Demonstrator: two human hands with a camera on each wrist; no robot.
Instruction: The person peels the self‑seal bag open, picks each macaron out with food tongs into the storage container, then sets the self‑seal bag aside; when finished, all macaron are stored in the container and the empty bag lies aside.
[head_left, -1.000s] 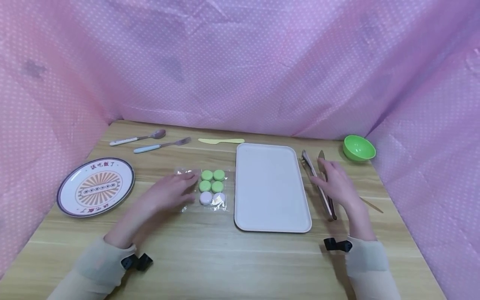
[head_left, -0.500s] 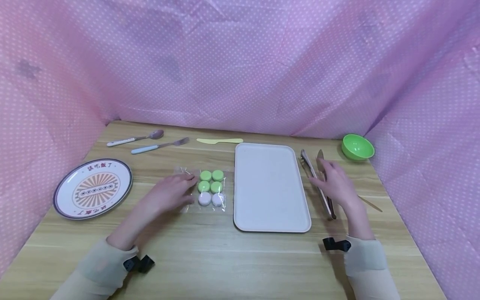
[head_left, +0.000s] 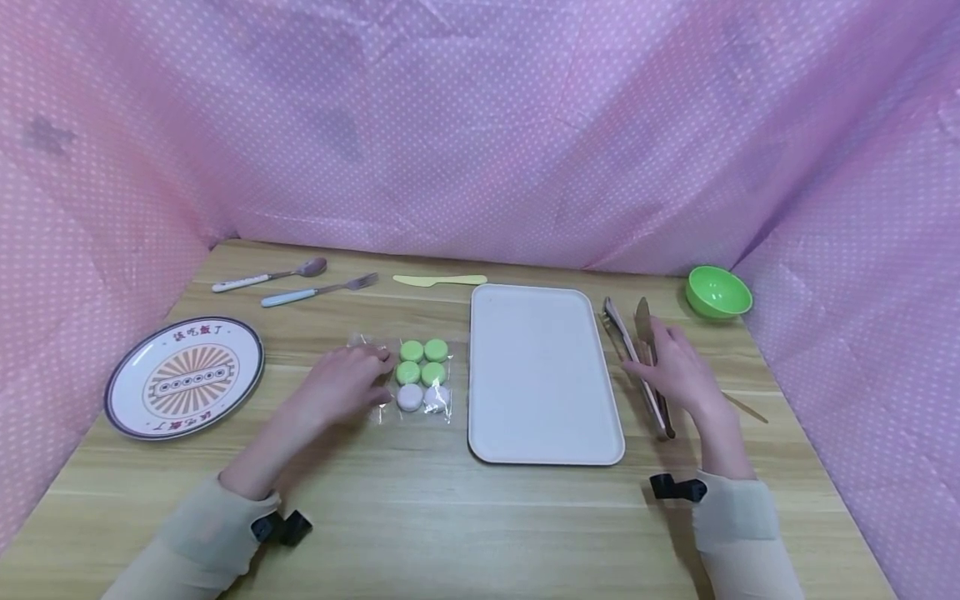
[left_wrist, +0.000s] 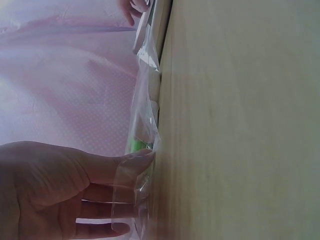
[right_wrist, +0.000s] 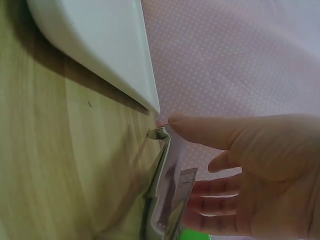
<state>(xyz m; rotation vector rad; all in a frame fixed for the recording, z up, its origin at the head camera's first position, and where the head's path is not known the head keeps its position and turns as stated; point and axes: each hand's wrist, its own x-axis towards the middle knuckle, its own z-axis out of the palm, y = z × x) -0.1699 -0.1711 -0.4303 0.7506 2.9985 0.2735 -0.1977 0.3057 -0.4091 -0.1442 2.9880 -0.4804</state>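
Several macarons, green (head_left: pixel 409 372) and pale lilac (head_left: pixel 410 397), lie in a clear plastic pack (head_left: pixel 457 354) left of the table's middle. My left hand (head_left: pixel 341 385) rests at the pack's left side; in the left wrist view its thumb (left_wrist: pixel 142 161) and fairly straight fingers are at the clear film (left_wrist: pixel 145 107). On the right, my right hand (head_left: pixel 678 371) holds the metal tongs (head_left: pixel 658 408) as they lie spread on the table. In the right wrist view the tongs (right_wrist: pixel 162 185) stand between thumb and fingers.
A white tray (head_left: pixel 543 375) lies between the hands. At left are a patterned plate (head_left: pixel 247 367), a spoon (head_left: pixel 311 267) and a fork (head_left: pixel 300 296). A yellow knife (head_left: pixel 438 281) lies at the back. A green bowl (head_left: pixel 718 292) and a thin brown stick (head_left: pixel 745 407) are at right.
The left hand's thumb and fingers have settled slightly onto the pack's left side. The right hand stays at the tongs, almost unmoved. The view has shifted a little.
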